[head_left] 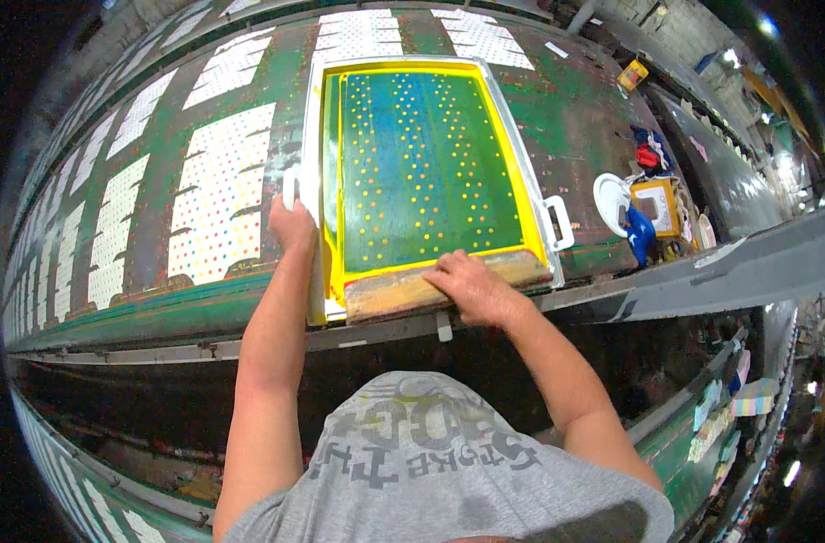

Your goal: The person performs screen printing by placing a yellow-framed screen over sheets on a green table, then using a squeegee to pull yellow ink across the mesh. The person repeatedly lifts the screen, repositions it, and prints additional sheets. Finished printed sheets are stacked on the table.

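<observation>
The room is dim, with a rough grey wall [661, 20] beyond and bright lamps [767, 27] to the right. Across it runs a long green table [566, 118], its top worn and stained dark. On the table, right in front of the person, lies a white frame [313, 136] holding a green screen [457, 181] with rows of yellow and orange dots; yellow ink [332, 226] lines its inner edges. White sheets with dots [218, 199] lie in rows to the left and past the far edge of the frame.

A wooden bar [385, 294] rests along the frame's near edge. The right hand [471, 285] is closed over its top. The left hand [294, 224] is at the frame's left side, just below a white handle [290, 187]; whether it grips anything cannot be told. The step appears to be working ink over the screen, with the bar at the near end. The next move seems to call for a steady frame and even pressure along the bar.

Farther right sit a box [675, 213] and a blue cloth [643, 237].
</observation>
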Motion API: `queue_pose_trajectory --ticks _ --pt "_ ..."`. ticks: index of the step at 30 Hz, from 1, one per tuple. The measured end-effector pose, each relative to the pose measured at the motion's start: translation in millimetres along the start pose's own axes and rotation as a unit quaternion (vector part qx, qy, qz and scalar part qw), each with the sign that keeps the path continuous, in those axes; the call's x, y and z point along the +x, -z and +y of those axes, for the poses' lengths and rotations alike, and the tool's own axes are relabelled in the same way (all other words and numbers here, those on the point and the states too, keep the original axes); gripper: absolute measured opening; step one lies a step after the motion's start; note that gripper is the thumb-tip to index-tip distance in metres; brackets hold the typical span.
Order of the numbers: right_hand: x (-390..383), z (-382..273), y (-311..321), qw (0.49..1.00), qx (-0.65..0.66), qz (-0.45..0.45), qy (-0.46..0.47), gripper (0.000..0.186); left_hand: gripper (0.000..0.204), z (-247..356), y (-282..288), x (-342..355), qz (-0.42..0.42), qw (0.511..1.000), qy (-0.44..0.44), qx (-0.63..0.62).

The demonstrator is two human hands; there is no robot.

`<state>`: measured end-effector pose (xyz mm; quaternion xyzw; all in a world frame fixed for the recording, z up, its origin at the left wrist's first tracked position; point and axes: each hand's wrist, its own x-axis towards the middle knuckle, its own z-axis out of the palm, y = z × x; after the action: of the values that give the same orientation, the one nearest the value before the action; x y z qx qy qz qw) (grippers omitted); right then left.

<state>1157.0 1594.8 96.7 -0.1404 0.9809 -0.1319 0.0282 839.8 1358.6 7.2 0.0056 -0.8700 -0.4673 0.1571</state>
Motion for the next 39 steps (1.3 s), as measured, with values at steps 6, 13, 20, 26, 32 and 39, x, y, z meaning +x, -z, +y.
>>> queue_pose_trajectory --ticks 6,13,20,26,32,39 --pt "-26 16 3 0.998 0.046 0.006 0.038 0.080 0.025 -4 -2 2 0.015 0.999 -0.005 0.046" --pt "-83 107 18 0.952 0.183 0.242 -0.037 0.056 0.024 -15 -4 6 0.028 0.997 -0.017 0.076" --pt "-123 210 9 0.827 0.276 0.325 -0.367 0.059 0.016 -15 -1 7 0.022 0.999 -0.016 0.026" --pt "-123 209 7 0.724 0.490 0.344 -0.343 0.053 0.014 -17 -1 8 0.020 1.000 -0.017 -0.004" --pt "-126 193 37 0.735 0.480 0.389 -0.280 0.049 0.017 -19 0 11 0.018 0.999 0.012 -0.046" --pt "-116 156 76 0.742 0.502 0.403 -0.188 0.053 0.016 -18 44 44 0.002 0.999 -0.017 -0.041"
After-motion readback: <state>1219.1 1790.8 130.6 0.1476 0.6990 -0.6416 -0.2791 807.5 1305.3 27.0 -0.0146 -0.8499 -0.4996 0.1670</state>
